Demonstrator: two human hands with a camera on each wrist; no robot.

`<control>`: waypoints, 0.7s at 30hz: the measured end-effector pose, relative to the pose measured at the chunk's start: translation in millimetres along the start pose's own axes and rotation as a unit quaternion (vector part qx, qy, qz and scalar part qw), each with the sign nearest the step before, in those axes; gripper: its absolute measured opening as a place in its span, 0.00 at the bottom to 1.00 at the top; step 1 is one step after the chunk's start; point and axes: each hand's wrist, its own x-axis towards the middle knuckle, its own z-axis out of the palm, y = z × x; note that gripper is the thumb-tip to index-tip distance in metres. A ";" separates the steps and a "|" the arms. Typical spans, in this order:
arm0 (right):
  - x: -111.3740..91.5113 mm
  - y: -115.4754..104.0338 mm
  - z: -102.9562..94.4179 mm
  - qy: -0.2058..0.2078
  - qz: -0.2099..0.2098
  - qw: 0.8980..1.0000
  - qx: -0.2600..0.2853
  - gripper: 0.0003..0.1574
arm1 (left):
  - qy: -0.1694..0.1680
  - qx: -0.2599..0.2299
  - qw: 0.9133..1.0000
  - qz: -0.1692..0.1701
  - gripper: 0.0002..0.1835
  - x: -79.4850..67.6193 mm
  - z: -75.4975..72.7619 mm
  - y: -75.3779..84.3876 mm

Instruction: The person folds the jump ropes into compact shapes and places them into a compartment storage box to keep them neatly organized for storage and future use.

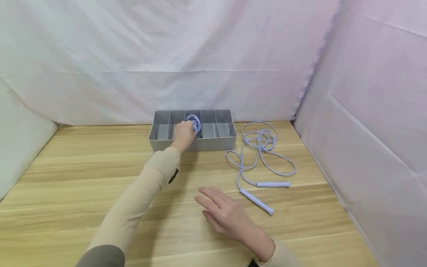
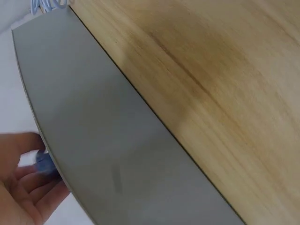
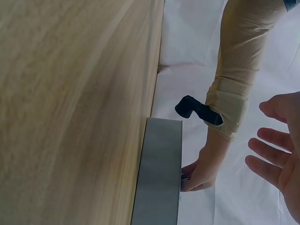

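A grey divided box (image 1: 213, 144) stands against the back curtain. My left hand (image 1: 184, 134) reaches over its front wall and grips a blue coiled jump rope (image 1: 197, 122) at the middle compartment; the fingers hide part of the coil. In the left wrist view, the thumb and fingers of that hand (image 2: 33, 197) close around a blue piece at the box rim. My right hand (image 1: 227, 213) is held over the near part of the table, fingers spread and holding nothing. Nearest to it is a lilac jump rope handle (image 1: 256, 201).
To the right of the box, a lilac jump rope (image 1: 261, 148) lies in loose loops with both handles toward me. White curtains (image 1: 200, 89) hang behind and at both sides of the wooden table (image 1: 83, 167).
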 end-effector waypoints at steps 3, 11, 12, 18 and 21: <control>-0.9 -1.3 0.5 -0.005 0.000 1.000 0.001 0.20 | 0.002 0.001 1.000 0.027 0.21 -3.0 -1.4 -1.6; -1.6 -2.5 -0.7 -0.011 0.005 1.000 0.002 0.19 | 0.033 -0.025 0.997 0.067 0.16 -11.8 -9.7 0.0; -1.4 -2.5 -0.9 -0.012 0.005 1.000 0.002 0.19 | 0.035 -0.029 0.997 0.067 0.13 -13.4 -10.6 0.7; -2.0 -2.8 -1.4 -0.012 0.002 1.000 0.003 0.19 | 0.020 -0.045 0.996 0.077 0.07 -29.1 -14.8 10.2; -2.7 -3.4 -2.1 -0.013 0.002 1.000 0.002 0.19 | 0.022 -0.045 0.992 0.113 0.09 -40.8 -17.7 18.0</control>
